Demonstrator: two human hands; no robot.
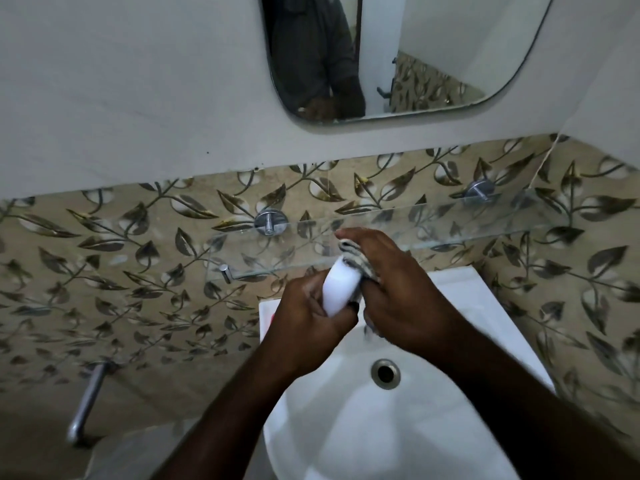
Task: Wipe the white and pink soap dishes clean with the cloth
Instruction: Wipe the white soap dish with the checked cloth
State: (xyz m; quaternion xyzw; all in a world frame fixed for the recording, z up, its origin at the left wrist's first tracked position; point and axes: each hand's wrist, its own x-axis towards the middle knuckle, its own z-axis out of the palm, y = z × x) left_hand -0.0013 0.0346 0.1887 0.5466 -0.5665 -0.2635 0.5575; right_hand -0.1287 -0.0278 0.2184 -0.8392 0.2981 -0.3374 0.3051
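Note:
My left hand (306,311) grips the white soap dish (341,287), held tilted on edge above the back of the white basin (346,410). My right hand (401,299) holds a grey striped cloth (360,259) bunched against the dish's upper right side, fingers wrapped over it. Most of the cloth is hidden under my right hand. A small red-pink edge (273,318) shows on the basin's back left ledge behind my left wrist; I cannot tell whether it is the pink dish.
A glass shelf (450,223) on chrome brackets runs across the leaf-patterned tiles just behind my hands. The basin's overflow hole (385,373) lies below them. A chrome pipe (86,400) sticks out low on the left. A mirror (398,57) hangs above.

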